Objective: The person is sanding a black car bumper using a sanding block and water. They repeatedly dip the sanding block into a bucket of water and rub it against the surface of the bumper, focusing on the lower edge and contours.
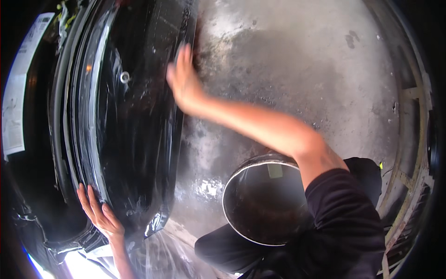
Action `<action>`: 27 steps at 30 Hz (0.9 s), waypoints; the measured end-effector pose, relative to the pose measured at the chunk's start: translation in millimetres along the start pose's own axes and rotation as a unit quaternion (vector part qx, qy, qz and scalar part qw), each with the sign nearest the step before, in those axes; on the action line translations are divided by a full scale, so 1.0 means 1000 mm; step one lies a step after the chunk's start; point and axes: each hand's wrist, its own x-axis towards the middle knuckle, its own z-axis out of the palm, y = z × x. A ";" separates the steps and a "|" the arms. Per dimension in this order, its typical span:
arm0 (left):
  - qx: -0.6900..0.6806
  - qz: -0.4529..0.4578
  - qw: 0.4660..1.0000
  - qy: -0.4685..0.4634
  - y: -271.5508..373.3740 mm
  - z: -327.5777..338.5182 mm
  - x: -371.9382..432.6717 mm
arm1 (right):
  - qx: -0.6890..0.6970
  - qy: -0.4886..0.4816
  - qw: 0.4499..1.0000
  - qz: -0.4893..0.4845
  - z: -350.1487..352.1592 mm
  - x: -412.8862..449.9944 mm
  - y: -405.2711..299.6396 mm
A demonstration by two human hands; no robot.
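Note:
A large, glossy black panel [136,115], which looks like a vehicle body part, spans the left side before me. Grooved ridges and a shiny light strip [93,118] run along it, and a small silver ring [124,77] sits on its face. My left hand [102,219] rests near the lower end of the ridges, its fingers extended and holding nothing. Higher up, my right hand [186,82] is at the panel's right edge with straight fingers. It is blurred and looks empty; whether it touches the surface is hard to tell.
A round, dark open container [264,205] with a pale rim stands between my legs. Clear plastic film [167,254] hangs below the panel. A printed paper sheet [15,104] is at far left. The stained concrete floor [296,69] extends right to a worn metal frame [414,139].

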 end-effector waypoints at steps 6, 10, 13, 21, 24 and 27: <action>-0.038 -0.007 0.999 0.007 0.005 0.002 0.005 | 0.078 0.021 0.992 0.094 -0.030 0.076 0.026; -0.006 0.014 1.000 0.006 0.005 0.006 0.013 | 0.037 0.071 0.994 0.079 -0.027 0.087 0.045; 0.007 0.008 1.000 0.003 0.001 0.000 0.003 | 0.004 -0.070 0.997 0.016 0.013 -0.069 -0.013; -0.019 0.030 0.999 0.018 0.009 0.007 0.018 | -0.147 0.024 0.989 0.026 -0.072 0.131 0.095; 0.026 0.023 0.999 0.023 0.003 0.003 -0.003 | -0.160 -0.334 0.918 0.140 -0.121 0.078 0.030; 0.078 0.050 0.994 0.057 -0.001 0.002 0.001 | -0.210 -0.534 0.800 0.177 -0.183 0.000 -0.026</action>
